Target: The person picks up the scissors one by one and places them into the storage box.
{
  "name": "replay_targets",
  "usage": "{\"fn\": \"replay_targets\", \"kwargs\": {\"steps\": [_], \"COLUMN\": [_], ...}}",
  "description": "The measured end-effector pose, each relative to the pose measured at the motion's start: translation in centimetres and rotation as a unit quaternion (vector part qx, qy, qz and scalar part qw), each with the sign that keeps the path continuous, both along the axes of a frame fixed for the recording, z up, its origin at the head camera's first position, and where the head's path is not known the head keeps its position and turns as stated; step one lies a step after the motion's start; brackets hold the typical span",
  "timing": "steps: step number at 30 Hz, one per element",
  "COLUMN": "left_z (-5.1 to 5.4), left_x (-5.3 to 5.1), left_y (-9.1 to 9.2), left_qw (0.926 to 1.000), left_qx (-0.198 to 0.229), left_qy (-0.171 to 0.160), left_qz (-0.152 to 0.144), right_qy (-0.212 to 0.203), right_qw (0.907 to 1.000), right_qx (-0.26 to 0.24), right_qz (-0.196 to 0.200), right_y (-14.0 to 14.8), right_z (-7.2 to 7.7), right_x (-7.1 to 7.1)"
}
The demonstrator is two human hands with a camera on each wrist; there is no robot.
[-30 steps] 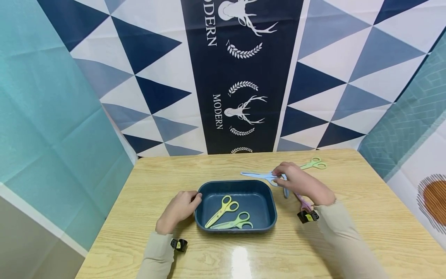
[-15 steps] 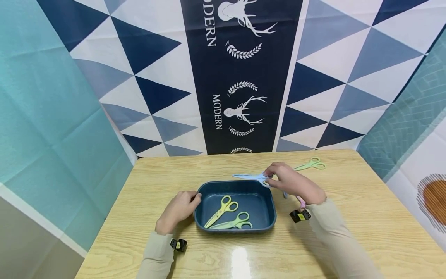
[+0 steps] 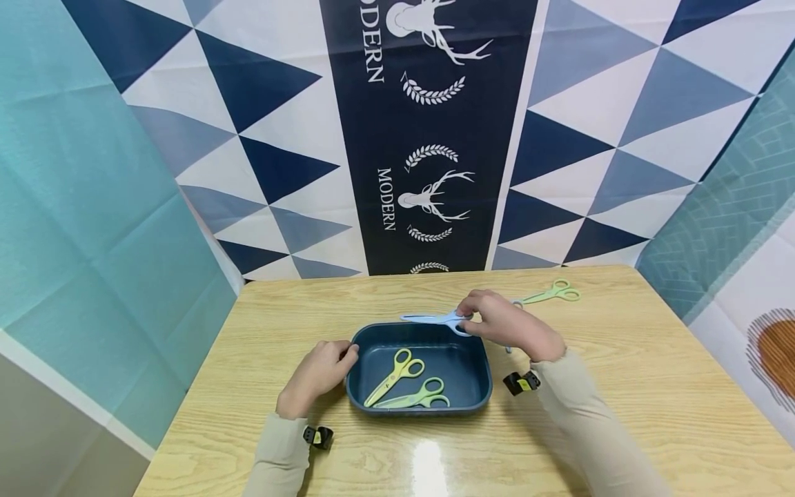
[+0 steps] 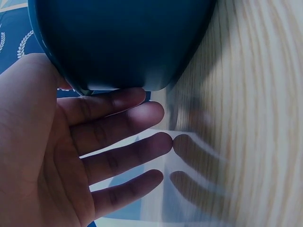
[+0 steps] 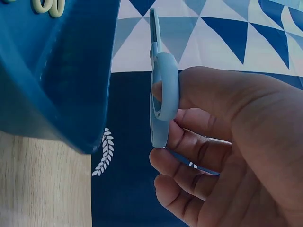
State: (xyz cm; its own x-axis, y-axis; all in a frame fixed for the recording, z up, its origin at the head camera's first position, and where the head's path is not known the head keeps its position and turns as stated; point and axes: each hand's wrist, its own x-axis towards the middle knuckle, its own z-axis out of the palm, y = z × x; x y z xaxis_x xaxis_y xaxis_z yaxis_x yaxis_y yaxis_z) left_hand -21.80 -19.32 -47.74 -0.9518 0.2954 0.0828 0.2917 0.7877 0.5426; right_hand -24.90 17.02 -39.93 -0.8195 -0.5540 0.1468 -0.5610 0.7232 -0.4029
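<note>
At the left end of the dark blue tray [image 3: 459,373], the left hand [image 3: 319,369] hooks its thumb over the rim, the other fingers almost straight and slightly spread along the outer wall. Forward and to its right, the right hand [image 3: 499,321] is palm inward, pinching the light blue scissors [image 3: 444,319] by the handles between thumb and fingertips, its lower fingers loosely bent. Their blades point leftward just beyond the tray's far rim, apart from its wall. Between the hands, inside the tray, lie yellow scissors [image 3: 395,377] and pale green scissors [image 3: 421,397], handles toward the right hand. That hand largely hides another blue pair [image 3: 508,349]; farther right, light green scissors [image 3: 545,295] lie on the worktop [image 3: 292,310]. Beyond both hands hangs a triangle-patterned cloth [image 3: 292,159].
</note>
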Motion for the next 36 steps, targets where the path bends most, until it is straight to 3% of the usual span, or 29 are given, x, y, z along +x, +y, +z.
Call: {"fn": "replay_targets", "kwargs": {"steps": [26,36], "left_z": [-0.4,-0.6], "left_x": [0.0,0.1], "left_y": [-0.1,0.1], "left_qw": [1.0000,0.9998], "left_qx": [-0.004,-0.004], "left_qy": [0.005,0.019], "left_qz": [-0.001,-0.003], "right_qy": [-0.044,-0.051], "right_qw": [0.9987,0.9979], "right_qx": [0.021,0.010], "right_qz": [0.014,0.037], "right_y": [-2.9,-4.0], "right_z": [-0.1,-1.0], "right_x": [-0.7,-0.9]}}
